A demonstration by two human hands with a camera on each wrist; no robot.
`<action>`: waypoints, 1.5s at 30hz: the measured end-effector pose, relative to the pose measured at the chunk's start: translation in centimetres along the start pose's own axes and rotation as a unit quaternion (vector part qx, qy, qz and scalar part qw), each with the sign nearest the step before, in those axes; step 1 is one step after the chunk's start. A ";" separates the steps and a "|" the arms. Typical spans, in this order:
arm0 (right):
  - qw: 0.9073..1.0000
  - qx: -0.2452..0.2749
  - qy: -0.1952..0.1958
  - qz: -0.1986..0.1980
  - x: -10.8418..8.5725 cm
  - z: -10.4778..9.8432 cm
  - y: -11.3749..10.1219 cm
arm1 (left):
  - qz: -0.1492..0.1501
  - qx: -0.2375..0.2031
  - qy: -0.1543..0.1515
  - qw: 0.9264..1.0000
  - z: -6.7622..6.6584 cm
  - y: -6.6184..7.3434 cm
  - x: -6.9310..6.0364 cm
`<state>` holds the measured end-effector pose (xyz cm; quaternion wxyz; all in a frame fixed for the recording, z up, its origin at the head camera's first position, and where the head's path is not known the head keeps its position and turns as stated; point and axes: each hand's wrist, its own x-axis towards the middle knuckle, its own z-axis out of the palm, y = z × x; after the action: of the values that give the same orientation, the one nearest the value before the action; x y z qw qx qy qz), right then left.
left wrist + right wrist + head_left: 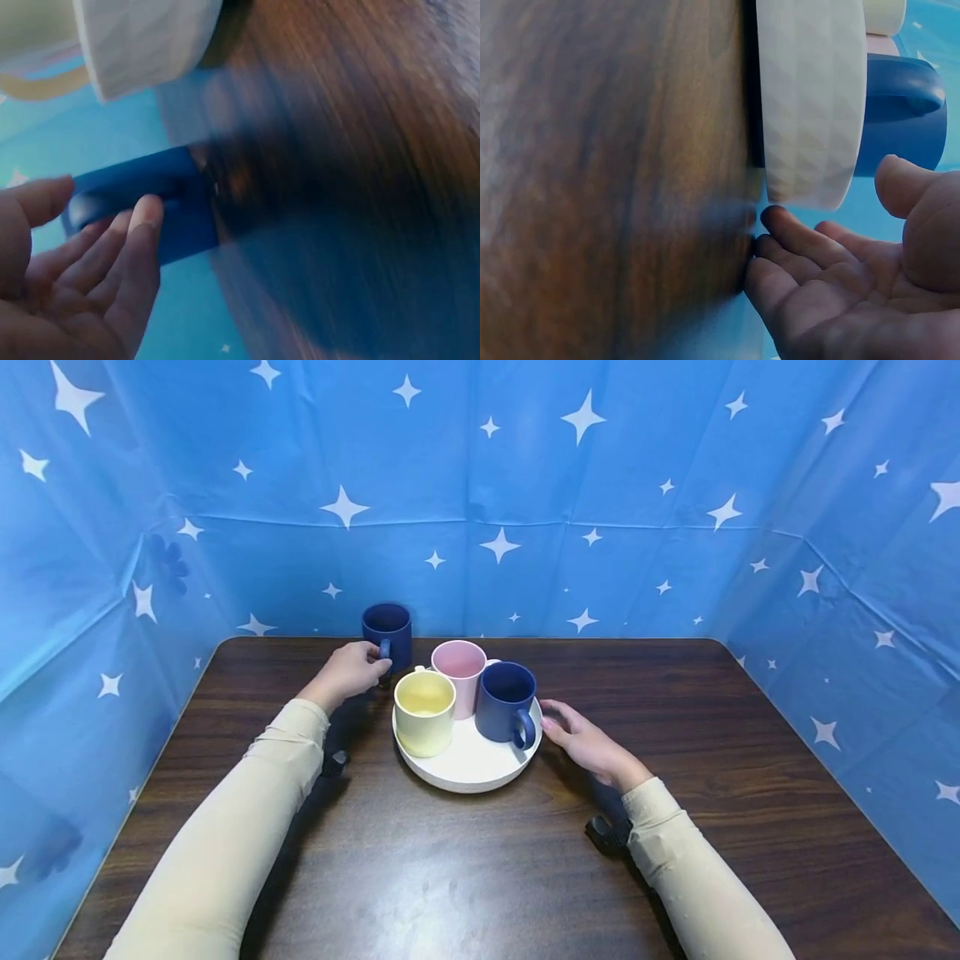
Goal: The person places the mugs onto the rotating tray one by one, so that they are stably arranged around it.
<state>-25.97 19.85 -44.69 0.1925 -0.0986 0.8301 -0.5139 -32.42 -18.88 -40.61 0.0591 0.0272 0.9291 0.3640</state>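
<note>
At the table's far edge, left of centre, stands a dark blue mug (pixel 388 631). My left hand (pixel 351 672) is at its handle (pixel 112 201), thumb apart from the fingers; whether the fingertips touch it is unclear. On a round white tray (pixel 468 768) sit a yellow mug (pixel 424 722), a pink mug (pixel 459 662) and a second dark blue mug (pixel 504 706). My right hand (pixel 588 743) is beside the tray's right side. In the right wrist view its fingers (pixel 802 240) are extended at the tray's faceted rim, the tips very close to it or touching.
A dark wooden table (pixel 420 877) lies under everything. Blue curtains (pixel 525 468) with white stars rise behind the table and on both sides. Black wrist devices (pixel 603 835) are worn at both cream sleeves.
</note>
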 end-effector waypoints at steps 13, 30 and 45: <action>1.000 0.012 -0.001 0.014 0.2 0.1 0.3 | -0.005 0.078 0.166 0.983 2.0 0.5 1.2; 1.000 -0.016 0.002 0.008 0.0 0.2 0.0 | 0.019 0.056 0.189 0.980 0.9 -1.5 0.5; 1.000 -0.024 0.004 0.008 -0.1 0.2 0.1 | 0.047 0.044 0.198 0.978 -0.8 -2.9 -2.4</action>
<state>-25.79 19.72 -44.81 0.1906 -0.0944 0.8438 -0.4928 -30.13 -21.75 -41.76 -0.1448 0.0005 0.9352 0.3231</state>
